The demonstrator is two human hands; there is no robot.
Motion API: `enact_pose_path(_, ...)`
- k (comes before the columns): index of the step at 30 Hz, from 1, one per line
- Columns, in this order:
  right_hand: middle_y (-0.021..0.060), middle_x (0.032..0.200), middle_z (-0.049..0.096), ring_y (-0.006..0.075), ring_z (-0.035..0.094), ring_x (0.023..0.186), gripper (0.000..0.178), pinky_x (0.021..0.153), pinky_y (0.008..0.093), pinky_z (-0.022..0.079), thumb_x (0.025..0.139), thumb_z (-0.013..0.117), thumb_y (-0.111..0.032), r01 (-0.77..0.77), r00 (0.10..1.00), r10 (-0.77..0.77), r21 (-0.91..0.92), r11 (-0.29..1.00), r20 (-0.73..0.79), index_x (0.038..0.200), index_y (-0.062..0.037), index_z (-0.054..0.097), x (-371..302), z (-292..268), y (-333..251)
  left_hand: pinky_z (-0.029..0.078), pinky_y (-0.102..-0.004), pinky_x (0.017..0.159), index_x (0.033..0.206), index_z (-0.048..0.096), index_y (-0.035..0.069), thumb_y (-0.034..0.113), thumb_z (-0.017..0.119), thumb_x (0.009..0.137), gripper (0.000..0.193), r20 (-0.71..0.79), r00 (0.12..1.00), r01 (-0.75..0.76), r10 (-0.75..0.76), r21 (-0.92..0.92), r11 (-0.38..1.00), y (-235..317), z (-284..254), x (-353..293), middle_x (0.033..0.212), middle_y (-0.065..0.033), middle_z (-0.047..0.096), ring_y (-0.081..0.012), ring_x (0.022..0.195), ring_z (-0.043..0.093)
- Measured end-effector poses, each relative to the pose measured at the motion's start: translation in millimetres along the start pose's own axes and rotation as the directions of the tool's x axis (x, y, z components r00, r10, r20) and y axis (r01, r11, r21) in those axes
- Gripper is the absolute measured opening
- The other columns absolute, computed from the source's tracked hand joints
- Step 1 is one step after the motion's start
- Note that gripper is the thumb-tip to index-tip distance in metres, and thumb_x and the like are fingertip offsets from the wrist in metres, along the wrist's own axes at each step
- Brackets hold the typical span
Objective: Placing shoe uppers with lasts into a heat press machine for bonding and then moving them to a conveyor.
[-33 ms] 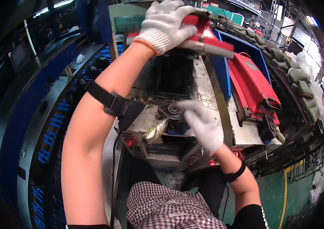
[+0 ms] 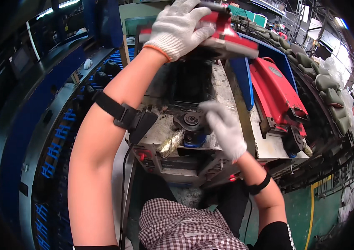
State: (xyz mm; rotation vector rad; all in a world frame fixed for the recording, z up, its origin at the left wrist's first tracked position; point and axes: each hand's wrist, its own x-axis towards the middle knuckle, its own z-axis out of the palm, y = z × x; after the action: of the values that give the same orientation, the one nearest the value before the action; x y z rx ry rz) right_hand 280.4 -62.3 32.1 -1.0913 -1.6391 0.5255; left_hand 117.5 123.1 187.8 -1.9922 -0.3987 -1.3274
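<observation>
Up at the far side of the worktop, my left hand [image 2: 180,30] in a white knit glove is closed over the raised red lid [image 2: 227,30] of a bench machine. The lid's edges are smeared by motion. Below the lid lies a dark, blackened plate [image 2: 190,85] on the worn worktop. My right hand [image 2: 228,133], also gloved, is beside a black metal bracket with a round hub [image 2: 191,120]. Its fingers are blurred, and I cannot tell whether they touch the bracket. A foil-wrapped handle [image 2: 171,143] sticks out toward me.
A second red machine lid [image 2: 273,89] lies lowered at the right, with a blue guard panel [image 2: 240,81] between. Olive-green padded pieces [image 2: 329,89] hang in rows farther right. At the left stands a dark rack with blue prongs [image 2: 54,150]. A red switch [image 2: 142,156] sits on the front panel.
My right hand has shifted slightly away from the bracket's hub, up and to the right. The red lid under my left hand has moved a little.
</observation>
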Motion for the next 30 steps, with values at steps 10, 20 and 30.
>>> enact_pose_path(10,0.036,0.157,0.039,0.049,0.049,0.14,0.087,0.119,0.0431,0.04,0.089,0.066,-0.057,-0.274,0.925,0.374,-0.57,0.775,0.064,0.157,-0.0069,0.044,163.6,32.7,70.7,0.046,-0.0485,0.099,0.126,0.063,0.005,0.019,0.08,0.072,0.058,-0.153,0.988,0.012,-0.021,-0.06,0.998,-17.4,-6.7,5.0,0.11,-0.0157,0.066,-0.0364,0.106,0.062)
enact_pose_path(20,0.008,0.1,0.073,0.0178,0.068,0.082,0.045,0.071,0.0315,0.052,0.094,0.062,-0.042,-0.506,0.854,0.517,0.312,0.804,0.052,0.121,-0.0064,0.067,148.4,-43.9,98.8,0.046,-0.0493,0.102,0.127,0.063,0.008,0.012,0.073,0.072,0.056,-0.181,0.983,-0.002,-0.006,-0.046,0.999,-14.3,-7.3,6.9,0.107,-0.0139,0.066,-0.0342,0.107,0.063)
enact_pose_path(30,0.0166,0.119,0.062,0.0207,0.046,0.07,0.053,0.039,0.0212,0.036,0.103,0.048,-0.041,-0.222,0.906,0.334,0.965,-0.143,0.258,0.137,-0.0008,0.054,-23.5,-75.8,14.0,0.029,-0.0444,0.127,0.156,0.045,0.011,0.034,0.074,0.088,0.077,0.23,0.899,0.433,-0.374,-0.329,0.839,34.0,-34.6,-34.3,0.161,-0.0185,0.042,-0.0361,0.153,0.034)
